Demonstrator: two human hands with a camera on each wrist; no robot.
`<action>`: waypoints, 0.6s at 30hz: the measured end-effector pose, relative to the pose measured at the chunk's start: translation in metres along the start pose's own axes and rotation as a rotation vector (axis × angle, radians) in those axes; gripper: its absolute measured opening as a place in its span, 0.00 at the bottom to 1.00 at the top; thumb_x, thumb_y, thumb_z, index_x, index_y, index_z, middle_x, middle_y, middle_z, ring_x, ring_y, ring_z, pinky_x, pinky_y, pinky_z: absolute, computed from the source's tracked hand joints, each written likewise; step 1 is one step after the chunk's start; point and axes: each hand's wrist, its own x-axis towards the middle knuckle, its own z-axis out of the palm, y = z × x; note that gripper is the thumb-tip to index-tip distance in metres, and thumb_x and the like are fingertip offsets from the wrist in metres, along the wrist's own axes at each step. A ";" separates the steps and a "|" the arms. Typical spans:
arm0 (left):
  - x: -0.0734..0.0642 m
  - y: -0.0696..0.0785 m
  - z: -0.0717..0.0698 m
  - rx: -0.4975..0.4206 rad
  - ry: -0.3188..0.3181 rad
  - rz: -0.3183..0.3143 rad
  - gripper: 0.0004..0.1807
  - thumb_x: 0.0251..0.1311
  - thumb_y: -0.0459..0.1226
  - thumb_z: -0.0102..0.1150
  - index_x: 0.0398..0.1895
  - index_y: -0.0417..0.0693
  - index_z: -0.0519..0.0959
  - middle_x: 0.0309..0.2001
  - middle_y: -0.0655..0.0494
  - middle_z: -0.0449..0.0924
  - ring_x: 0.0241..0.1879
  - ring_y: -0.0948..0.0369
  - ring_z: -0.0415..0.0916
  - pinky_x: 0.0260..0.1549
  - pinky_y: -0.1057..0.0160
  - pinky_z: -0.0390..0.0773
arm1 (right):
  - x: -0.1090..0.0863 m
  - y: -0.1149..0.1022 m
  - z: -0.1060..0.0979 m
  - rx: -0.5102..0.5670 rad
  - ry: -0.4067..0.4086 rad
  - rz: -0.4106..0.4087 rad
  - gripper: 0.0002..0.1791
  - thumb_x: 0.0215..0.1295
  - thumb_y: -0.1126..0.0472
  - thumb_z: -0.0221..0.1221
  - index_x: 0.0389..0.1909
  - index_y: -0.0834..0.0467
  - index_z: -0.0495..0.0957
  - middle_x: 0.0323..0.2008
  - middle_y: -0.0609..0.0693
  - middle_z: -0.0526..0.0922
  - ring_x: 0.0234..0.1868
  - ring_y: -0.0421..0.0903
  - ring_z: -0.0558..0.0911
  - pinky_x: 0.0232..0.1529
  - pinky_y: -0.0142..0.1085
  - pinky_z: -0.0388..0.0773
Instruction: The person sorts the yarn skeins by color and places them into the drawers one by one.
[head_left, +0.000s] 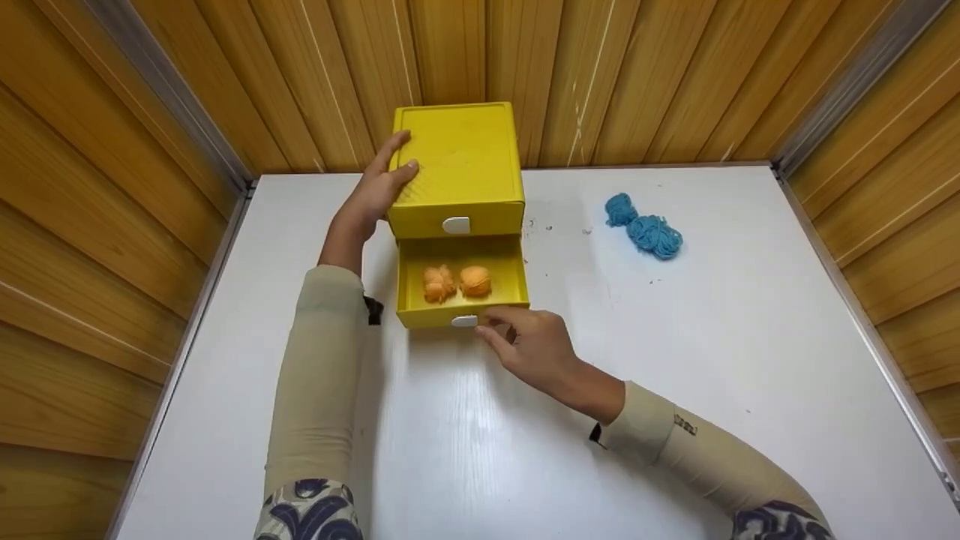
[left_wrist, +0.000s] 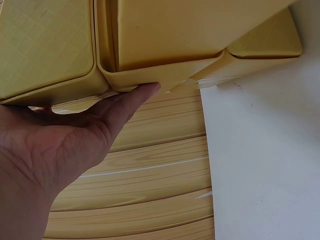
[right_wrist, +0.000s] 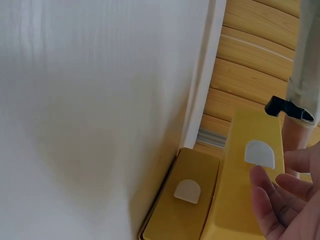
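A yellow drawer box [head_left: 457, 150] stands at the back of the white table, a white tab on its upper front. Below that front, a drawer [head_left: 510, 274] is pulled out, with two small orange yarn balls [head_left: 475, 281] side by side in it. My left hand [head_left: 379, 187] rests against the box's left side, its thumb lying on the top edge; in the left wrist view the fingers [left_wrist: 125, 102] reach along the yellow wall. With thumb and finger, my right hand [head_left: 536, 349] pinches the drawer's front rim, right beside its white tab [right_wrist: 260, 153].
To the right on the table [head_left: 675, 360] lie two blue yarn balls [head_left: 655, 236], touching. Another yellow front [right_wrist: 187, 215] with a white tab shows beside the pulled-out drawer in the right wrist view. Wood-patterned walls [head_left: 525, 75] enclose the back and sides.
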 end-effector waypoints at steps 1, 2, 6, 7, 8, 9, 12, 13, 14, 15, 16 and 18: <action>0.000 0.000 0.000 -0.002 0.002 0.001 0.34 0.81 0.54 0.49 0.83 0.88 0.50 0.90 0.61 0.34 0.84 0.49 0.49 0.79 0.40 0.62 | 0.000 0.000 0.002 -0.002 0.001 0.002 0.08 0.69 0.56 0.72 0.43 0.55 0.90 0.35 0.49 0.94 0.24 0.39 0.87 0.27 0.32 0.82; 0.001 0.000 0.001 -0.001 0.004 -0.001 0.34 0.80 0.55 0.49 0.83 0.88 0.50 0.90 0.62 0.35 0.84 0.49 0.50 0.79 0.40 0.62 | 0.000 0.000 0.004 -0.005 0.003 0.005 0.08 0.69 0.56 0.71 0.43 0.55 0.90 0.36 0.48 0.94 0.23 0.38 0.87 0.27 0.32 0.82; 0.001 0.000 0.001 0.003 0.008 -0.009 0.34 0.80 0.55 0.49 0.83 0.89 0.50 0.90 0.62 0.35 0.83 0.49 0.53 0.77 0.41 0.64 | 0.000 -0.001 0.009 -0.015 0.007 0.019 0.08 0.70 0.56 0.71 0.43 0.56 0.90 0.36 0.48 0.95 0.24 0.38 0.87 0.27 0.32 0.82; 0.001 0.001 0.001 0.004 0.008 -0.010 0.34 0.80 0.56 0.49 0.83 0.89 0.50 0.90 0.62 0.35 0.83 0.49 0.53 0.77 0.41 0.64 | 0.001 -0.001 0.011 -0.017 0.006 0.023 0.08 0.69 0.56 0.72 0.43 0.56 0.90 0.36 0.48 0.95 0.24 0.39 0.87 0.27 0.32 0.82; 0.001 0.001 0.001 0.007 0.010 -0.010 0.34 0.80 0.56 0.49 0.83 0.89 0.51 0.90 0.62 0.35 0.83 0.49 0.53 0.78 0.41 0.64 | 0.001 -0.002 0.012 -0.017 0.004 0.029 0.08 0.69 0.56 0.72 0.43 0.56 0.90 0.35 0.48 0.95 0.24 0.39 0.87 0.28 0.33 0.83; 0.000 0.001 0.001 0.009 0.012 -0.006 0.34 0.80 0.55 0.49 0.83 0.89 0.51 0.90 0.62 0.36 0.84 0.49 0.52 0.78 0.40 0.63 | 0.001 -0.002 0.013 -0.017 0.003 0.033 0.08 0.69 0.57 0.72 0.43 0.56 0.90 0.35 0.48 0.94 0.25 0.40 0.88 0.28 0.34 0.83; 0.000 0.000 0.000 0.012 0.017 0.004 0.34 0.80 0.55 0.49 0.83 0.87 0.51 0.90 0.62 0.36 0.85 0.50 0.48 0.80 0.39 0.60 | 0.002 -0.002 0.017 -0.014 0.003 0.048 0.08 0.68 0.58 0.73 0.44 0.57 0.89 0.35 0.48 0.94 0.27 0.41 0.89 0.30 0.35 0.85; 0.000 0.000 0.000 0.012 0.019 0.007 0.34 0.80 0.55 0.49 0.83 0.87 0.51 0.90 0.62 0.37 0.85 0.50 0.47 0.80 0.39 0.59 | 0.002 -0.002 0.018 -0.013 0.005 0.052 0.08 0.67 0.59 0.73 0.44 0.57 0.89 0.35 0.48 0.95 0.28 0.41 0.90 0.31 0.36 0.86; 0.000 0.000 0.000 0.013 0.021 0.009 0.34 0.80 0.55 0.49 0.83 0.87 0.51 0.90 0.62 0.37 0.86 0.51 0.47 0.80 0.39 0.58 | 0.002 -0.002 0.019 -0.010 0.008 0.055 0.08 0.67 0.59 0.73 0.43 0.57 0.89 0.35 0.49 0.95 0.28 0.42 0.90 0.31 0.36 0.86; 0.000 0.000 0.000 0.013 0.021 0.013 0.34 0.81 0.54 0.49 0.83 0.86 0.52 0.90 0.62 0.37 0.86 0.51 0.46 0.81 0.39 0.57 | 0.002 -0.002 0.020 -0.009 0.011 0.056 0.08 0.66 0.60 0.74 0.43 0.56 0.89 0.35 0.49 0.95 0.29 0.42 0.91 0.32 0.37 0.86; 0.000 0.000 0.000 0.012 0.020 0.015 0.34 0.81 0.55 0.49 0.84 0.86 0.51 0.90 0.62 0.37 0.86 0.51 0.45 0.81 0.39 0.57 | 0.002 -0.002 0.020 -0.006 0.012 0.056 0.08 0.66 0.60 0.74 0.43 0.56 0.89 0.35 0.49 0.95 0.29 0.42 0.91 0.32 0.37 0.87; -0.001 -0.001 0.000 0.012 0.019 0.017 0.34 0.80 0.55 0.49 0.84 0.86 0.51 0.90 0.63 0.36 0.86 0.51 0.45 0.81 0.38 0.56 | 0.002 -0.002 0.021 -0.003 0.014 0.055 0.08 0.66 0.61 0.74 0.44 0.56 0.89 0.35 0.49 0.95 0.30 0.42 0.91 0.33 0.37 0.87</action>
